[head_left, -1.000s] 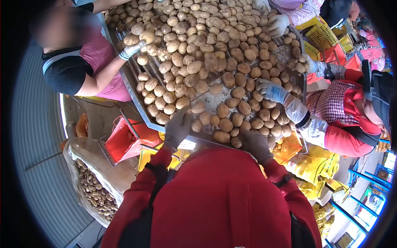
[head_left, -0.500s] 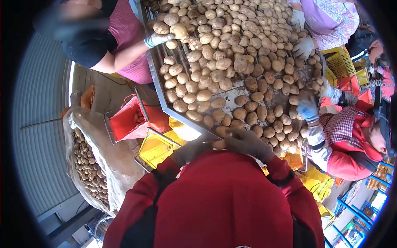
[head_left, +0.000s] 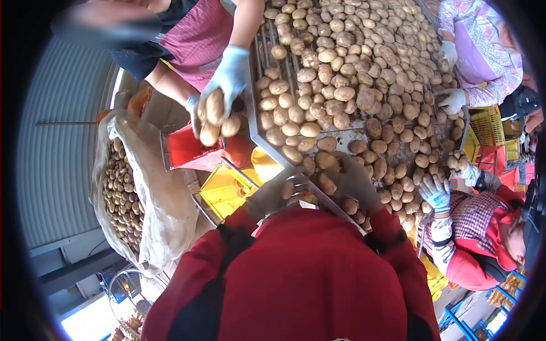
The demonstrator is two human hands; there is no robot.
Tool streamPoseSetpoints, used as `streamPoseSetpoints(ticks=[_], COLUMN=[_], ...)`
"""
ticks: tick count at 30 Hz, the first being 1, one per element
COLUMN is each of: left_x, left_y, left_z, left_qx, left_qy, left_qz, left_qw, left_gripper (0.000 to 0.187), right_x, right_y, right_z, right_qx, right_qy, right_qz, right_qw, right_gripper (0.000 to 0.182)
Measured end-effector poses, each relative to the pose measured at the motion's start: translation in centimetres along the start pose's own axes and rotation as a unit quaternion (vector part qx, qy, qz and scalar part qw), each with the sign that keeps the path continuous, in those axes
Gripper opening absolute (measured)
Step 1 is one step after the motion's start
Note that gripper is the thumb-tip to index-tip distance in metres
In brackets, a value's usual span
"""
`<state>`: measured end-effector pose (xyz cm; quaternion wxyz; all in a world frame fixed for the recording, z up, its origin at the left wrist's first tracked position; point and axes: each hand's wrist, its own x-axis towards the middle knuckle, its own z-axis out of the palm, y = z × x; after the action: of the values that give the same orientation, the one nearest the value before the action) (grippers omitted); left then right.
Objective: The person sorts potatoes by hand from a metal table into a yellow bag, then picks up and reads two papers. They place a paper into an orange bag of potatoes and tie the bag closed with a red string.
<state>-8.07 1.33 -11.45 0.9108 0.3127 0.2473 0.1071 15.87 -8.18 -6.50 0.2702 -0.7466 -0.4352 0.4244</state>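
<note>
A long metal sorting table (head_left: 256,128) is seen from above, its surface heaped with pale brown potatoes (head_left: 352,68) that thin out toward the near edge. Beside the table's left edge, a large mesh sack (head_left: 148,193) filled with small potatoes is propped open, and a red crate (head_left: 185,149) and a yellow crate (head_left: 219,190) are set just below that edge. The wearer's red sleeves fill the lower part of the view. At the near edge, the gloved left hand (head_left: 272,196) is closed round a potato (head_left: 288,189) held just off the table's corner, the fingers wrapped about it. The gloved right hand (head_left: 355,182) is laid over potatoes at the near edge; another potato (head_left: 326,184) is touched by its fingers, but whether it is gripped cannot be told. Over the red crate, a co-worker's blue-gloved hands (head_left: 224,85) are cupped round several potatoes. More gloved co-workers' hands are seen along the table's right edge.
</note>
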Motion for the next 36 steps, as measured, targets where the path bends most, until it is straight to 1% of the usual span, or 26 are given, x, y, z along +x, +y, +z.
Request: streamPoseSetpoints(ticks=[1, 2, 3, 4, 5, 6, 7, 8, 9, 11, 12, 14, 17, 19, 21, 22, 24, 25, 27, 29, 30, 32, 33, 34, 35, 36], left_x=[0.3, 0.5, 0.8, 1.1, 1.2, 1.4, 1.2, 0.9, 0.5, -0.8, -1.3, -2.0, -2.0, -2.1, -2.9, -3.4, -4.1, -4.6, -5.4, -4.7, -4.0, -3.4, -4.4, -4.6, -4.6, -4.7], left_y=[-0.7, -0.9, -1.2, -1.3, -1.5, -1.6, -1.5, -1.7, -1.5, 0.3, 0.7, 0.4, -2.1, -3.3, -4.0, -4.3, -5.1, -4.1, -1.8, -3.1, -3.3, -3.3, -1.6, -0.8, -0.1, 0.5], left_z=[0.2, 0.1, -0.1, -0.5, -1.3, -2.0, -2.6, -2.8, -2.5, 0.3, 0.8, 0.0, -4.1, -5.8, -6.3, -6.6, -6.8, -5.5, -2.9, -3.5, -3.4, -3.8, -2.8, -3.3, -3.8, -4.3], left_qx=[0.168, 0.182, 0.197, 0.058, -0.059, -0.172, -0.257, -0.284, -0.310, -0.256, -0.229, -0.220, -0.169, -0.144, -0.129, -0.099, 0.084, -0.022, -0.243, -0.229, -0.214, -0.121, -0.036, 0.140, 0.312, 0.473], left_qy=[-0.014, -0.014, -0.015, -0.003, -0.027, -0.039, -0.089, -0.081, -0.074, 0.046, 0.103, 0.109, 0.047, 0.029, 0.037, 0.043, 0.047, 0.049, 0.075, -0.010, -0.052, -0.029, 0.002, 0.000, -0.004, -0.007], left_qz=[0.083, 0.080, 0.077, -0.011, -0.059, -0.112, -0.127, -0.130, -0.132, -0.096, -0.077, -0.044, 0.032, 0.061, 0.070, 0.079, 0.133, 0.098, 0.036, 0.079, 0.084, 0.067, 0.053, 0.112, 0.166, 0.216], left_qw=[0.982, 0.980, 0.977, 0.998, 0.996, 0.978, 0.954, 0.947, 0.939, 0.961, 0.965, 0.968, 0.984, 0.987, 0.988, 0.991, 0.986, 0.994, 0.966, 0.970, 0.972, 0.990, 0.998, 0.984, 0.935, 0.854], left_gripper=[0.048, 0.052, 0.055, 0.060, 0.064, 0.069, 0.073, 0.074, 0.075, 0.074, 0.076, 0.076, 0.067, 0.059, 0.051, 0.048, 0.050, 0.047, 0.039, 0.034, 0.034, 0.035, 0.037, 0.036, 0.036, 0.036], right_x=[-0.5, -0.7, -0.5, -0.2, 0.7, 1.5, 3.1, 4.7, 6.5, 10.7, 12.1, 14.2, 14.7, 14.3, 14.3, 14.0, 11.4, 9.5, 5.1, 1.7, 0.9, 0.3, 0.3, 0.5, 0.6, 0.8], right_y=[-0.8, -1.0, -1.7, -2.7, -2.9, -3.1, -2.2, -1.1, -0.2, 0.6, 0.2, -1.1, -0.5, 0.0, 1.4, 1.8, -0.1, -1.7, -5.9, -7.3, -7.4, -7.5, -7.7, -8.0, -7.5, -6.4], right_z=[0.4, 0.9, 1.1, 1.0, 1.2, 1.3, 2.3, 3.4, 4.7, 7.7, 9.0, 11.5, 12.4, 12.2, 11.1, 10.1, 8.3, 7.1, 6.3, 6.5, 6.5, 6.5, 6.5, 6.7, 7.0, 7.6], right_qx=[0.062, 0.061, 0.029, -0.004, -0.042, -0.082, -0.126, -0.168, -0.218, -0.314, -0.363, -0.458, -0.579, -0.592, -0.555, -0.499, -0.390, -0.338, -0.139, -0.056, -0.015, -0.196, -0.286, -0.235, -0.162, -0.089], right_qy=[-0.019, -0.089, -0.067, -0.045, -0.015, 0.019, 0.063, 0.107, 0.116, 0.130, 0.109, 0.066, 0.007, 0.048, 0.062, 0.071, 0.079, 0.078, 0.062, -0.063, -0.125, -0.139, -0.144, -0.159, -0.123, -0.086], right_qz=[-0.023, -0.005, -0.055, -0.107, -0.152, -0.194, -0.228, -0.258, -0.291, -0.362, -0.307, -0.198, -0.173, -0.177, -0.251, -0.276, -0.294, -0.286, -0.279, -0.260, -0.249, -0.319, -0.349, -0.301, -0.291, -0.280], right_qw=[0.998, 0.994, 0.996, 0.993, 0.987, 0.977, 0.964, 0.945, 0.924, 0.868, 0.873, 0.864, 0.797, 0.785, 0.791, 0.818, 0.869, 0.893, 0.948, 0.962, 0.960, 0.917, 0.881, 0.911, 0.935, 0.952], right_gripper=[0.056, 0.048, 0.047, 0.046, 0.043, 0.040, 0.036, 0.033, 0.030, 0.025, 0.024, 0.024, 0.026, 0.018, 0.016, 0.015, 0.018, 0.022, 0.030, 0.032, 0.034, 0.034, 0.035, 0.040, 0.042, 0.044])
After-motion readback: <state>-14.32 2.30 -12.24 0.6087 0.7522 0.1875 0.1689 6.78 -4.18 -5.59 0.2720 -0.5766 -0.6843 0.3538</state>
